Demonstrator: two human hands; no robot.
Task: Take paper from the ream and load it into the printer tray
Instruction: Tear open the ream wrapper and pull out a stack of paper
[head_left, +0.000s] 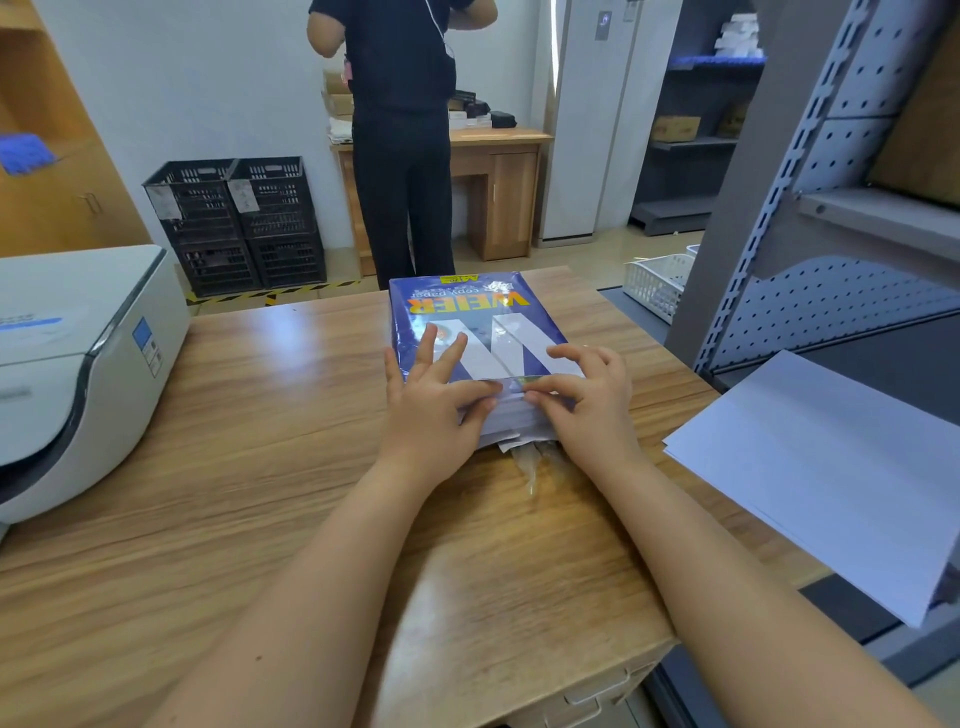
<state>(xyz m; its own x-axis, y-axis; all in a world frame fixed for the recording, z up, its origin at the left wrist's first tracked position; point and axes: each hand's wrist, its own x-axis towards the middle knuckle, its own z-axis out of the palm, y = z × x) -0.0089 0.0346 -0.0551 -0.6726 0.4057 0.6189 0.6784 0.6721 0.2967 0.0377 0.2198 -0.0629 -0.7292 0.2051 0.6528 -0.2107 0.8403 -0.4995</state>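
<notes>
A blue-wrapped ream of copy paper lies flat on the wooden desk, its near end torn open so that white sheet edges show. My left hand rests on the ream's near left corner, thumb and forefinger pinching the wrapper edge. My right hand pinches the same wrapper edge at the near right corner. A white printer stands at the desk's left edge; its tray is not visible.
A loose stack of white paper lies on the right, overhanging the desk. Grey perforated shelving rises on the right. A person in dark clothes stands beyond the desk. Black crates and a white basket sit on the floor.
</notes>
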